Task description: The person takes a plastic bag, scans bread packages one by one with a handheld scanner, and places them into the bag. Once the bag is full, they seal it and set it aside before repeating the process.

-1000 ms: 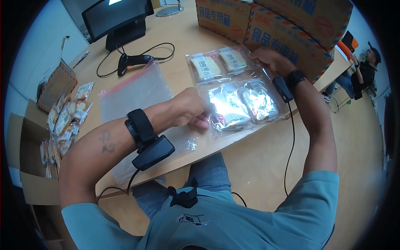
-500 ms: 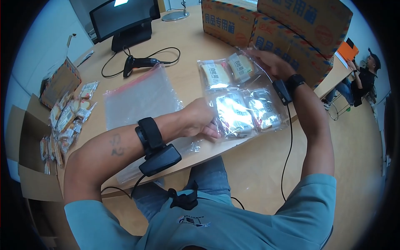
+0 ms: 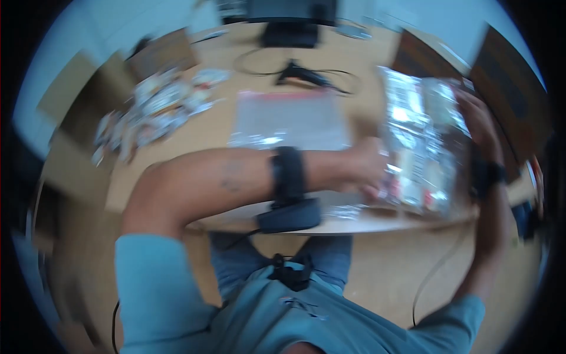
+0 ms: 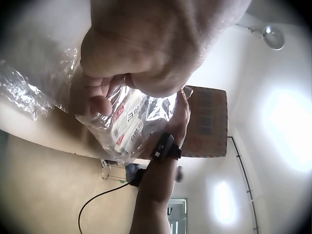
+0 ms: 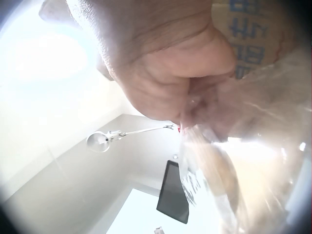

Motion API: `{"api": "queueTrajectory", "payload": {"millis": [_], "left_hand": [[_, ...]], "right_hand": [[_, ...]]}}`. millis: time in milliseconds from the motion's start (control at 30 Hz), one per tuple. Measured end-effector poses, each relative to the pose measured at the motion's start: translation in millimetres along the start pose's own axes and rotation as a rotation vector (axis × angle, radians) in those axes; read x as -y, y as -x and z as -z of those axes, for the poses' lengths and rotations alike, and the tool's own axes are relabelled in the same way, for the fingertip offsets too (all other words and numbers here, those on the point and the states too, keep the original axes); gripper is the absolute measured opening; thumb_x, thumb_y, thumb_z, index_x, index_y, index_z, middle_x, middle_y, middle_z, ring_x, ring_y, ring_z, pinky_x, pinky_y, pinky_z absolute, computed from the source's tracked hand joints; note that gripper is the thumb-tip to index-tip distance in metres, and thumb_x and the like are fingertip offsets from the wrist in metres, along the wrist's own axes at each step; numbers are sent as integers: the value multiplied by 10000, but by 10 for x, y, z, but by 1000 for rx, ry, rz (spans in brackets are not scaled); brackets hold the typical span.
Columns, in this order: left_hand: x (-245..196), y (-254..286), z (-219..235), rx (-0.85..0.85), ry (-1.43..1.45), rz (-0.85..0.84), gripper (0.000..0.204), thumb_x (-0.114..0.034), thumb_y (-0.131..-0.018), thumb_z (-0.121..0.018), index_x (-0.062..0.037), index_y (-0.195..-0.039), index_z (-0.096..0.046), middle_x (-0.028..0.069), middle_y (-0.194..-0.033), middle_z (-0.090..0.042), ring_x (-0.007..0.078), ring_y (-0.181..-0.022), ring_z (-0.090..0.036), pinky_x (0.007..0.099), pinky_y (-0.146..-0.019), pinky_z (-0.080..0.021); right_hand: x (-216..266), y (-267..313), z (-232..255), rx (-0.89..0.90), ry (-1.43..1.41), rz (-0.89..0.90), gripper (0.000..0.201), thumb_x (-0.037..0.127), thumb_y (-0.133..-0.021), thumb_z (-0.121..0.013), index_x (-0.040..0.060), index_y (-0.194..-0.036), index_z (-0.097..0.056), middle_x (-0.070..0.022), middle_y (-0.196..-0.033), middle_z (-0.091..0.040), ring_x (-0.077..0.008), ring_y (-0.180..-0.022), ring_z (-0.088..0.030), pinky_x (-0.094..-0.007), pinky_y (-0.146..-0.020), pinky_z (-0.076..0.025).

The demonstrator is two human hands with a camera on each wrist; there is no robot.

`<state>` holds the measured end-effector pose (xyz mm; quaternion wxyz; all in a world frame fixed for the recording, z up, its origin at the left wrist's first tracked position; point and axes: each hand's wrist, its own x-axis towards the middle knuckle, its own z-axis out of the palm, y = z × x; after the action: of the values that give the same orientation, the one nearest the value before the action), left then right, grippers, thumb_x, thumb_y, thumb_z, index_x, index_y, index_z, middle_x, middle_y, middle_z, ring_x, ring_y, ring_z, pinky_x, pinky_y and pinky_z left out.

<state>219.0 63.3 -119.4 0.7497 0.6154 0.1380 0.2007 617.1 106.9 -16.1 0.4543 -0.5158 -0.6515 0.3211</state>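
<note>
A clear plastic bag (image 3: 420,144) with several wrapped bread slices inside is held up at the right of the table. My left hand (image 3: 362,168) pinches its left edge, with thumb and fingers closed on the film in the left wrist view. My right hand (image 3: 475,121) grips the bag's far right side; in the right wrist view its fingers close over the bunched film (image 5: 263,105). Lettered bread packets (image 4: 130,124) show through the plastic. Left of the bag, a flat clear bag (image 3: 289,121) with a pink strip lies under my left forearm.
A pile of wrapped bread packets (image 3: 162,100) lies at the left beside an open carton (image 3: 79,168). A handheld scanner (image 3: 302,74) with its cable sits behind the flat bag, in front of a monitor (image 3: 292,12). Cardboard boxes (image 3: 507,94) stand at the right.
My head view has turned right to left, so the table's things appear farther right and blurred. Both hands keep their hold on the filled bag, which is tilted more steeply.
</note>
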Motion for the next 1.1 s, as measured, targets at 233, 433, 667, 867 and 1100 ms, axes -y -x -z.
{"api": "queueTrajectory", "payload": {"millis": [233,433,667,867,1100], "left_hand": [[-994,864,-177,-330,-165,72,241,-149,-960,-545,81,-1025,-570,170,-910,-627,216,-760,-678,342,-617,-572],[-1625,2035,214,-739,-100,-150,197,-172,-966,-591,0,-1046,-542,127,-928,-630,231,-865,-667,403,-742,-579],[-2042,3572,737,-941,-52,-365,144,-160,-984,-565,-23,-1021,-592,105,-947,-652,244,-888,-673,485,-744,-594],[-2395,4401,1432,-967,63,-525,207,-125,-970,-530,56,-1057,-578,199,-1020,-671,341,-884,-699,416,-716,-651],[-2608,4498,2298,-1122,399,-842,222,-9,-999,-367,166,-1134,-365,340,-1206,-508,471,-1091,-619,453,-911,-623]], "right_hand": [[1243,-73,-689,-65,150,369,414,284,-1005,-595,19,-1323,-597,-42,-1265,-632,-148,-1181,-576,-279,-1030,-422],[1834,-1836,-1282,427,280,652,450,148,-973,-587,4,-1396,-529,-143,-1424,-526,-259,-1320,-501,-358,-1131,-375],[2285,-2614,-3780,261,603,1339,563,127,-826,-774,60,-1342,-561,-153,-1195,-643,-324,-1127,-598,-414,-968,-472],[2804,-2467,-5409,536,363,960,460,176,-873,-728,12,-1275,-577,-173,-1131,-663,-361,-1019,-628,-386,-921,-486],[2567,-3553,-6563,822,18,794,455,308,-1017,-566,-65,-1278,-559,-148,-1148,-646,-234,-1045,-619,-330,-948,-481]]}}
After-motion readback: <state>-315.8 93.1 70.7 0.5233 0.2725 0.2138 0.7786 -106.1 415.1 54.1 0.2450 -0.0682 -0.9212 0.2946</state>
